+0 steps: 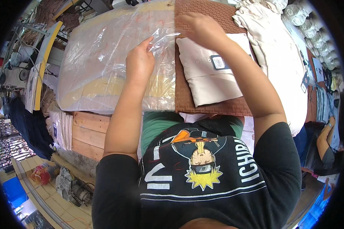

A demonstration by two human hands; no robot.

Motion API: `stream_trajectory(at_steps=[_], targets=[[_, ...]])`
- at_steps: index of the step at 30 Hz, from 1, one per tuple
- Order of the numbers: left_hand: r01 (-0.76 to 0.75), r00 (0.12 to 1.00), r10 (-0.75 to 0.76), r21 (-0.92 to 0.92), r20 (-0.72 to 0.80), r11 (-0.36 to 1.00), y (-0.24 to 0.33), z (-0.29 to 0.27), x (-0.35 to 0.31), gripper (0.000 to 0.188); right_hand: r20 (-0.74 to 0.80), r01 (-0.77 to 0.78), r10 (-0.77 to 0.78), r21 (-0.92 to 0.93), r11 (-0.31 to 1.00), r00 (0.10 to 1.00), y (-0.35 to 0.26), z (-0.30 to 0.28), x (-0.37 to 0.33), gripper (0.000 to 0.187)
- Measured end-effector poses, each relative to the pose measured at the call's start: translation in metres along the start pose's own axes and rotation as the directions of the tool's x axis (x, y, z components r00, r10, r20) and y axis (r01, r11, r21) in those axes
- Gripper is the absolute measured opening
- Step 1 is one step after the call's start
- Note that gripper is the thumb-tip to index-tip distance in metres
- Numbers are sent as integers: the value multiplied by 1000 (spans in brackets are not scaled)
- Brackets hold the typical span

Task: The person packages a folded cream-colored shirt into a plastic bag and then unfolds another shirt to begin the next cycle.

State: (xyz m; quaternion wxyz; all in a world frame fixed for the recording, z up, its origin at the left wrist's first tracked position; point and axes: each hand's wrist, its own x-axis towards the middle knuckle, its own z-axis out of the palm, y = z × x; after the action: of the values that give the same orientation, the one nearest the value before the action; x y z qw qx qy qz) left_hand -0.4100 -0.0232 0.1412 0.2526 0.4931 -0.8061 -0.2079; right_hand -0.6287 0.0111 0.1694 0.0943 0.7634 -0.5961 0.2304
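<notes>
My left hand [140, 63] is over the left half of the table, its fingers curled and the index finger and thumb pinched at clear plastic film [114, 61]. Shiny creases in the film run from these fingertips toward my right hand [203, 30]. That hand hovers over the far part of the brown patterned cloth [214, 105], its fingers bent leftward and apart from the thumb, with nothing visible between them. Beneath my right forearm lies a folded cream garment [202, 89] with a dark-edged white tag [218, 62]; the forearm hides part of it.
More cream garments [273, 42] are heaped at the right edge, with clear plastic-wrapped bundles [309, 30] beyond. A sewing machine [17, 76] and dark cloth [28, 126] are on the left. Wooden planks [88, 131] stand below the table's left edge. Another person's arm [325, 135] shows far right.
</notes>
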Motion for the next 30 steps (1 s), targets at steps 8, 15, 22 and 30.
stream_trajectory(at_steps=[8,15,22,30], targets=[[229,970,-178,-378,166,897,-4,2,22,34,725,-338,82,214,917,683,66,-4,4,55],[222,971,-165,-404,172,887,9,6,21,38,908,-339,79,71,938,411,59,-4,30,60],[288,944,-154,-504,291,814,27,11,19,47,901,-562,-154,379,735,406,77,3,14,53],[361,896,-78,-614,437,702,57,23,8,52,837,-511,-132,440,738,530,67,-15,5,44]])
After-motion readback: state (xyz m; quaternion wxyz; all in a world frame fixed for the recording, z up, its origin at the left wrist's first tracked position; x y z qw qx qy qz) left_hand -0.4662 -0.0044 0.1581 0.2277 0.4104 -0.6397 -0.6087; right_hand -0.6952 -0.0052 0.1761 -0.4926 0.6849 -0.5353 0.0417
